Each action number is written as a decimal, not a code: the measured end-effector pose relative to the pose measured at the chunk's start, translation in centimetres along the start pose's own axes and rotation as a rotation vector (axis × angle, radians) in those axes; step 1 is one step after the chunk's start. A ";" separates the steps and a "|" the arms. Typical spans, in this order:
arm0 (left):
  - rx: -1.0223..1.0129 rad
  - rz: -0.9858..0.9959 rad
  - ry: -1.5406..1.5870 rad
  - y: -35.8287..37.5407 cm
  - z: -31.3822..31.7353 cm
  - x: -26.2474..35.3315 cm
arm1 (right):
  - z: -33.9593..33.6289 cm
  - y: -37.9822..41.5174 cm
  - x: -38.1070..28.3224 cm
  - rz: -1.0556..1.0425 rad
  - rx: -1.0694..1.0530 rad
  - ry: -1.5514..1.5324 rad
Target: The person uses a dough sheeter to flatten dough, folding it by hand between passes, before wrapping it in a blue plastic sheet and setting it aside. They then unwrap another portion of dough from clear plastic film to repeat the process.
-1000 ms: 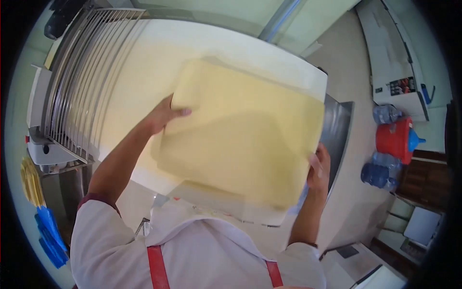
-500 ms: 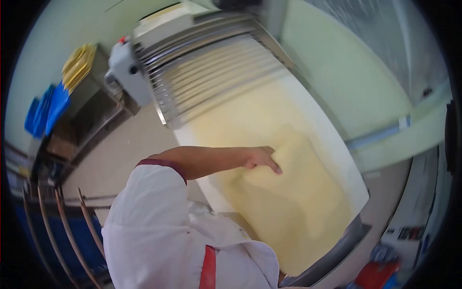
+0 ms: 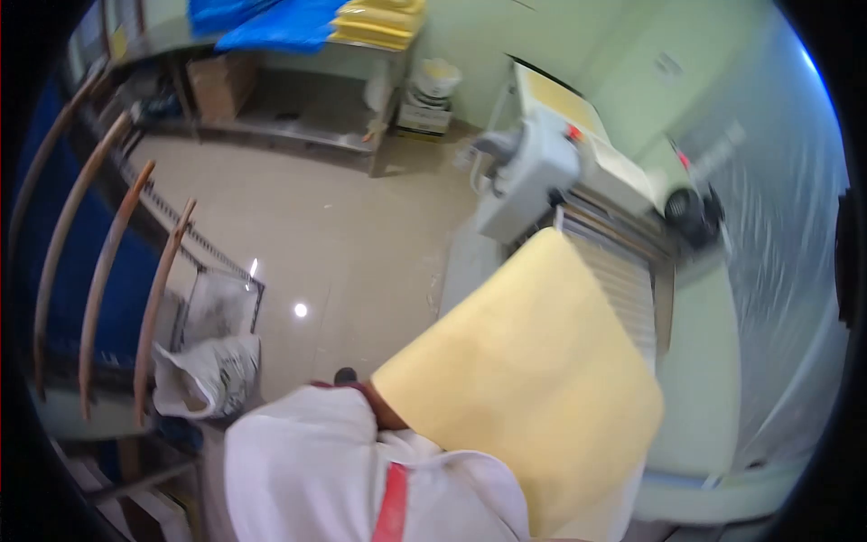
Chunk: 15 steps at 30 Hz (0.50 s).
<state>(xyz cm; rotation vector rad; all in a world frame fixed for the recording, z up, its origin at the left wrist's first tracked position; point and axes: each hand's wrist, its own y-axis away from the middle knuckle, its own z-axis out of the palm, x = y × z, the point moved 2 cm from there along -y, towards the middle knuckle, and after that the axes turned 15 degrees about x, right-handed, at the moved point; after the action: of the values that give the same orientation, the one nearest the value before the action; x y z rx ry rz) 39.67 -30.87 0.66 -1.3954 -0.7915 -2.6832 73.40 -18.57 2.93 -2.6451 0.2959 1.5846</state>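
Right now, a broad yellow sheet (image 3: 524, 370) spreads out in front of the person, between the white-clad chest and the grey machine (image 3: 533, 176), its far corner overlapping the slatted guard (image 3: 623, 280). The left arm (image 3: 385, 412) runs in under the sheet's near left edge. Both hands are out of sight, so I can't tell whether they are open or gripping anything. The sheet is slightly bowed rather than flat, with a strip of white surface (image 3: 623, 510) showing beside its lower right edge. A red strap (image 3: 391, 506) crosses the person's white top (image 3: 302, 452). Off to the left stand some wooden poles (image 3: 104, 289), with an open sack (image 3: 217, 375) near them. Across the floor (image 3: 334, 226), yellow bags (image 3: 379, 23) and blue bags (image 3: 280, 27) lie side by side on a worktop (image 3: 158, 42), and clear plastic (image 3: 786, 244) hangs on the right.
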 end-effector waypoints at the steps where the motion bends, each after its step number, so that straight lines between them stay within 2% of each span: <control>1: 0.079 -0.047 0.076 0.7 -4.0 -1.3 | 3.7 0.0 -1.3 -0.026 -0.085 0.026; 7: 0.518 -0.109 0.411 6.6 -21.5 -1.8 | 23.7 2.3 -6.9 -0.050 -0.484 0.167; 11: 0.737 -0.060 0.566 8.9 -29.5 0.0 | 35.9 3.8 -9.5 -0.066 -0.688 0.237; 15: 0.887 0.004 0.659 7.8 -37.7 3.9 | 49.3 4.6 -11.1 -0.051 -0.834 0.305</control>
<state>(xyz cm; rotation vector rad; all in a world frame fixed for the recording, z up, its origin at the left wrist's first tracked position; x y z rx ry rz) 10.51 -53.52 -10.86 -0.2917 -1.5424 -2.0518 24.63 -14.84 -10.47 -3.4512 -0.5551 1.5055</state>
